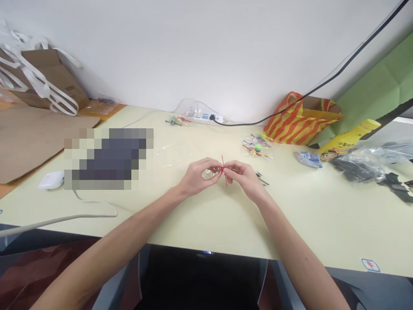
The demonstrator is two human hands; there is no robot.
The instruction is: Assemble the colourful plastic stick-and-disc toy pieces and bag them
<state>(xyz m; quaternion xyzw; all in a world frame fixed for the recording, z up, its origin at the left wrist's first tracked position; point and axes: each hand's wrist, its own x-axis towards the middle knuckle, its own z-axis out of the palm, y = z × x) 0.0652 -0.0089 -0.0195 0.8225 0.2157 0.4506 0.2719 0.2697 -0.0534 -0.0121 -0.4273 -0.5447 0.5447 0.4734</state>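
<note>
Both hands up over the pale tabletop [206, 226], fingertips meeting. Left hand [198, 174]: thumb and index finger nearly together, pinching a small red piece [222, 169] from its left side; the other fingers curl behind. Right hand [240, 172]: thumb and index finger closed on the same piece from its right side, other fingers bent under. So the red piece sits right between the two sets of fingertips, touching both; thin red ends stick out above and below the grip, roughly upright, slightly tilted. Exact shape too small to tell.

Just right of the right hand, partly behind it: small dark parts [263, 178] on the table. Beyond the right hand, a bit to its right: clear packets of coloured parts [257, 146]. Farther right of it: blue-and-white packet [309, 159], yellow bottle [348, 140] tilted, striped bag [290, 125] behind. Beyond the left hand, well apart: another small packet [176, 121] beside a white power strip [204, 117]. Well left of the left hand: white case [51, 180], next to a pixelated block.
</note>
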